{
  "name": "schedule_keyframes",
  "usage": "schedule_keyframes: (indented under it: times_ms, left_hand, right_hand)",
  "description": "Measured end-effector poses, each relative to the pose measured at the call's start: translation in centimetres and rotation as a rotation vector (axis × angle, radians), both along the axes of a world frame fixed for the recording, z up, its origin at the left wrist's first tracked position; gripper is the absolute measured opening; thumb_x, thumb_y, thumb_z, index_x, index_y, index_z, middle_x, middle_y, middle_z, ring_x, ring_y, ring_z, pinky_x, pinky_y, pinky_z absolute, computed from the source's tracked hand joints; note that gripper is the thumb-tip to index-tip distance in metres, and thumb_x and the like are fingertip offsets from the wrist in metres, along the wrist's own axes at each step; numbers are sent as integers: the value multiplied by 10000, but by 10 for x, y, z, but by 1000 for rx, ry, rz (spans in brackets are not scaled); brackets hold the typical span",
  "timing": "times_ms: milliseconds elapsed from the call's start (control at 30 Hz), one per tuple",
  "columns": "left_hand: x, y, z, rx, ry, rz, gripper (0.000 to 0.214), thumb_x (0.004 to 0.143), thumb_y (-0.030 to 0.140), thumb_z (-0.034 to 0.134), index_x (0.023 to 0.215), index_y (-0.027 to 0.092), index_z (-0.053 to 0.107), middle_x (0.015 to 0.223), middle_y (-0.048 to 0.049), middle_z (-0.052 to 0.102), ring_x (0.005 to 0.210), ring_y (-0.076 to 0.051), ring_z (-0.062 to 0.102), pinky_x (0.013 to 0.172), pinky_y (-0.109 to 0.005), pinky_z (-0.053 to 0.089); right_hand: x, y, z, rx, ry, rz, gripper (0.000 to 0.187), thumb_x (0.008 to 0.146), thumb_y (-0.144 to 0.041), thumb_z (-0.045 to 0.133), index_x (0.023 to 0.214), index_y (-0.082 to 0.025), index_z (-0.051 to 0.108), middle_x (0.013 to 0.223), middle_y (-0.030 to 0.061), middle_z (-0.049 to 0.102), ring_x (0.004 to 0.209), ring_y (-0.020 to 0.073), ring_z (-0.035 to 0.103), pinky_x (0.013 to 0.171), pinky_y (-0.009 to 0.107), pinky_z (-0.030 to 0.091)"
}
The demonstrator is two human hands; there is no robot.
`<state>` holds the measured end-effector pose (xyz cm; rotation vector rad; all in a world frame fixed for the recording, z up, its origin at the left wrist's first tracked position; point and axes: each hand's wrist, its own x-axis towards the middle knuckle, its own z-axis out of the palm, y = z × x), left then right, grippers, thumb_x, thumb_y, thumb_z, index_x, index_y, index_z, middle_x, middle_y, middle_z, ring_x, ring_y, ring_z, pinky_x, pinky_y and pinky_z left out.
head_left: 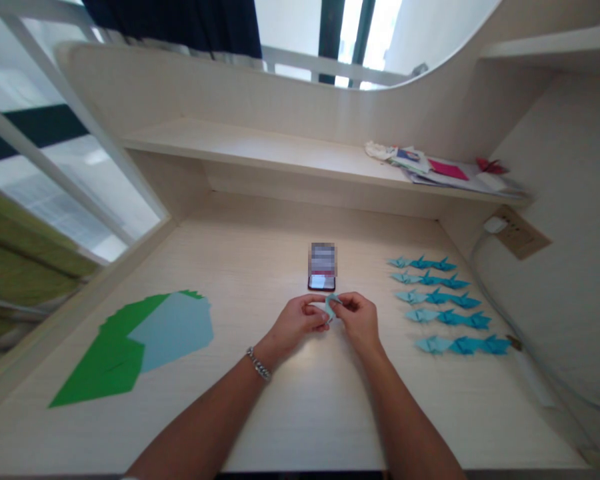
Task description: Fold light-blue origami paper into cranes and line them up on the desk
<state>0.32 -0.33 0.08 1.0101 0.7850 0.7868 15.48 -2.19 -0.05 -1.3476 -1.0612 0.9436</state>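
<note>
A small folded piece of pale blue-green origami paper is held between both hands, just above the desk. My left hand, below a silver chain bracelet on the wrist, pinches its left side. The fingers of my right hand grip its right side and upper edge. Parts of the paper are hidden behind the fingertips, so its exact shape cannot be made out. Just beyond the hands lies a phone with its screen lit. To the right, blue folded paper cranes sit in several rows, from pale to deeper blue.
Green paper sheets and light blue sheets lie fanned out at the left. A shelf spans the back, with papers at its right. A white charger and cable occupy the right wall.
</note>
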Motion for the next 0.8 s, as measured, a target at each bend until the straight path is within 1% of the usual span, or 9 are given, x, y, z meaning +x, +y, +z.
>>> schedule_keyframes:
  times_ms: [167,267,367,467,533,600,700,800]
  left_hand:
    - [-1,0,1,-34,-79,-35,525,636,173,740,1133,99,588,772,-99,692,641,-152,635,648,-277,479]
    - [-1,-1,1,-64,-92,-29,493,656,189,730,1118,92,588,808,-119,692,658,-165,644,659,-295,488]
    - [0,-2,0,-48,-46,-16,443,678,235,729,1076,89,600,747,-102,683,619,-159,636,622,-287,486]
    - [-1,-1,0,11,-6,-27,459,661,228,750,1072,90,600,686,-80,675,588,-147,621,609,-275,480]
    - [-2,-1,1,35,-16,-55,488,654,212,752,1099,91,591,700,-84,680,605,-150,625,621,-279,481]
    - [-3,0,2,18,-38,-66,502,644,199,752,1108,94,590,725,-90,684,627,-160,634,635,-287,484]
    - [-1,0,3,-41,-52,-42,466,659,218,734,1089,101,599,754,-90,682,629,-161,638,640,-295,489]
    - [2,-2,3,-27,-10,-26,457,672,239,731,1086,96,598,683,-63,666,582,-143,619,608,-275,480]
  right_hand:
    - [2,1,0,4,33,-20,240,618,-357,750,718,-150,679,601,17,648,534,139,563,534,260,456]
    - [2,2,0,2,42,-27,241,619,-354,751,724,-149,678,590,13,640,515,132,548,518,255,446]
    - [2,2,-1,7,41,-26,234,623,-340,751,736,-148,679,593,11,639,519,130,549,517,251,442]
    - [2,1,1,9,23,-24,233,625,-339,749,738,-147,680,589,11,638,529,133,555,521,250,442]
    - [2,1,2,13,13,-22,227,633,-341,744,735,-148,681,587,10,637,530,133,553,524,250,441]
    - [2,0,2,17,6,-24,223,637,-341,741,734,-149,680,584,8,634,525,131,549,527,251,441]
    - [2,0,1,14,15,-19,223,637,-338,740,740,-150,679,591,8,637,523,130,547,531,254,445]
    - [-1,0,0,-3,24,-1,222,631,-332,742,739,-148,679,617,17,649,541,134,558,538,255,452]
